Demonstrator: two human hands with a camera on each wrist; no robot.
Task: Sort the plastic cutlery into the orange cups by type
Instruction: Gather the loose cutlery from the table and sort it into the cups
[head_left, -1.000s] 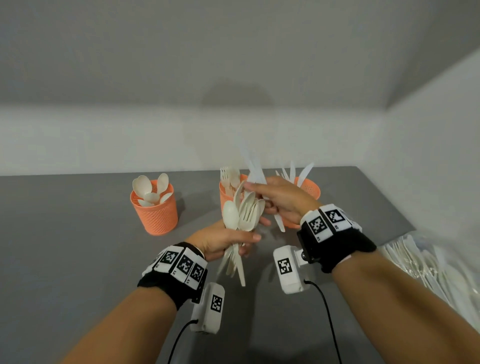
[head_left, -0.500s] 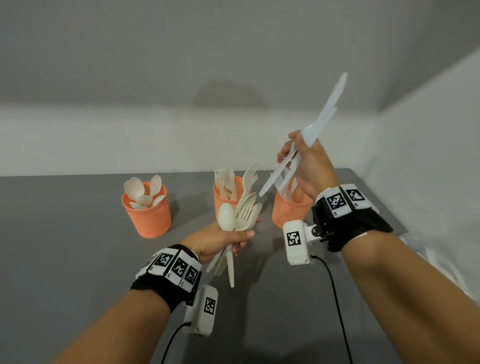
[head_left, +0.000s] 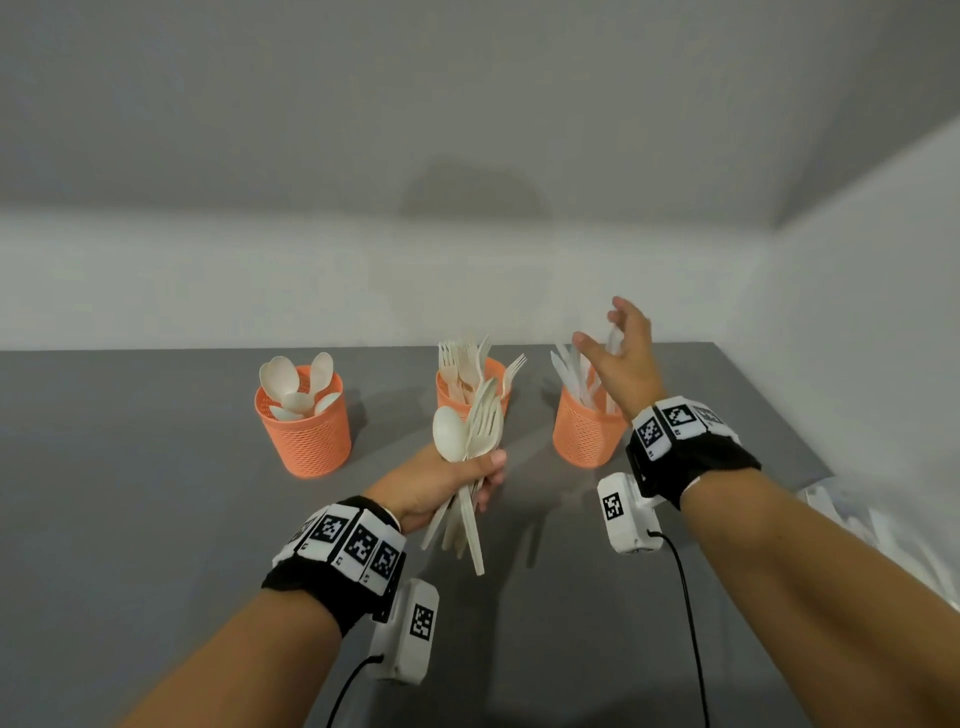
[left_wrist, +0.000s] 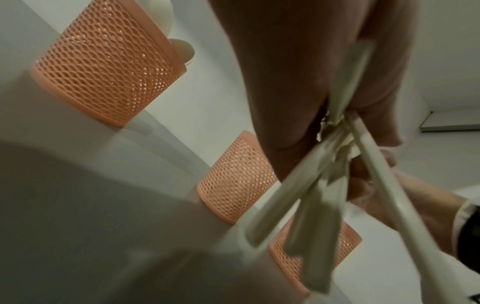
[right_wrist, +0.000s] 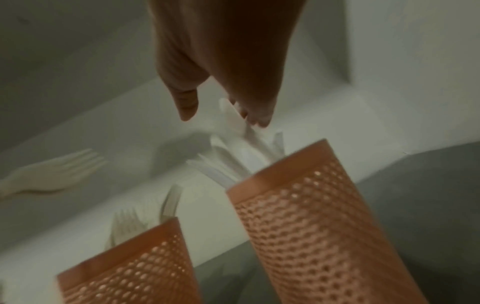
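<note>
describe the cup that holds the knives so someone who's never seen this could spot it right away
On the grey table three orange mesh cups stand in a row near the back wall. The knife cup is the rightmost one, under the open right hand. It alone holds flat white knives, not forks or spoons.

No readable text, brand, number or sign in any view. Only markings: black-and-white square code tags on left wristband (head_left: 347, 540), on right wristband (head_left: 675, 423), one each on white left wrist camera (head_left: 410, 631) and right wrist camera (head_left: 621, 512). Patterns, not letters. Wrist views were blurred; nothing legible there.
</note>
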